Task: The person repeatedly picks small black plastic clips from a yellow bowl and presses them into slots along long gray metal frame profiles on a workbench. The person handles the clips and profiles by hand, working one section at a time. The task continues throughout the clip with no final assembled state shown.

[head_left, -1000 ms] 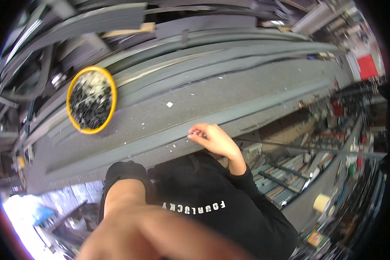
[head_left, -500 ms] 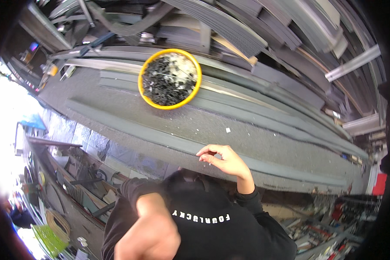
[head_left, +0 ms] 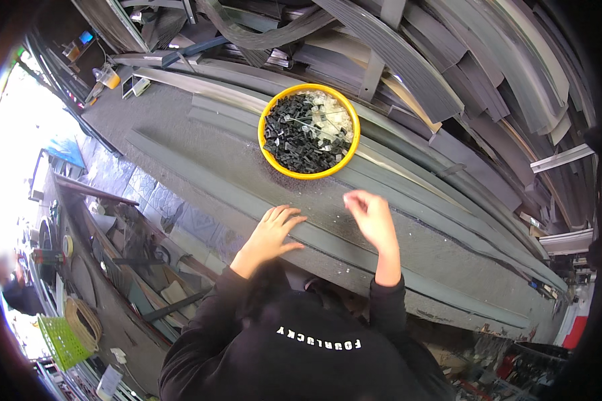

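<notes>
My left hand (head_left: 272,232) rests with spread fingers on a long grey strip (head_left: 328,244) that lies along the near side of the workbench. My right hand (head_left: 373,217) hovers over the bench just beyond that strip, thumb and forefinger pinched together. Whatever may be between those fingertips is too small to make out. Beyond both hands stands a round yellow basin (head_left: 308,176). Small black pieces (head_left: 294,137) fill most of it, and clear whitish pieces (head_left: 331,113) lie at its right side. Thin rods cross over the top of the pieces.
More long grey strips (head_left: 435,210) run along the bench (head_left: 154,123) behind the basin. Stacked profiles (head_left: 408,73) crowd the back. A cup of orange drink (head_left: 109,77) stands far left. A green basket (head_left: 63,341) is at lower left, with another person (head_left: 20,291) beyond.
My left hand has come forward from near my body onto the grey strip. My right hand has moved farther out over the bench. The view has shifted, so the basin appears more to the right.
</notes>
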### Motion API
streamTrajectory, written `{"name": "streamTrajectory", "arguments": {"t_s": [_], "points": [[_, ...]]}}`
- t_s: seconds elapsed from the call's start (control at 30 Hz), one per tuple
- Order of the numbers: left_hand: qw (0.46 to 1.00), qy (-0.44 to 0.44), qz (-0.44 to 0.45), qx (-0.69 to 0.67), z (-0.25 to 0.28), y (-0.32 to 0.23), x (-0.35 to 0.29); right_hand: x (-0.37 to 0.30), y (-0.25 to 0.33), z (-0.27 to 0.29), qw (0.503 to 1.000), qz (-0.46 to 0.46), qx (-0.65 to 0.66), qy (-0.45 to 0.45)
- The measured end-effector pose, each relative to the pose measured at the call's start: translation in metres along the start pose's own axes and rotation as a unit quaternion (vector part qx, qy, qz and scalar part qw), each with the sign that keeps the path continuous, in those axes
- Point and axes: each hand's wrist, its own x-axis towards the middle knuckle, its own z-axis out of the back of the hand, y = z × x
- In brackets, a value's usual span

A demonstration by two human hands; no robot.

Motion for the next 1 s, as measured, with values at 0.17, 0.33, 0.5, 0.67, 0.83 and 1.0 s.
{"name": "streamTrajectory", "arguments": {"t_s": [0.17, 0.33, 0.5, 0.67, 0.83, 1.0], "points": [[0.994, 0.071, -0.021, -0.079, -0.009, 0.043, 0.009, 0.115, 0.034, -0.042, 0.977, 0.137, -0.038, -0.160], [0.991, 0.059, -0.103, -0.068, -0.021, 0.066, 0.011, 0.190, 0.040, -0.055, 0.894, 0.209, -0.285, -0.277], [0.981, 0.054, -0.174, -0.066, -0.032, 0.080, 0.012, 0.195, 0.040, -0.047, 0.865, 0.209, -0.384, -0.246], [0.981, 0.086, -0.170, -0.024, -0.036, 0.080, 0.019, 0.177, 0.050, -0.038, 0.839, 0.212, -0.429, -0.260], [0.974, 0.191, -0.071, -0.098, -0.023, 0.081, 0.048, 0.115, 0.055, -0.018, 0.896, 0.138, -0.194, -0.376], [0.938, 0.275, 0.008, -0.213, -0.008, 0.086, 0.091, -0.008, 0.041, -0.019, 0.919, 0.060, 0.270, -0.280]]}}
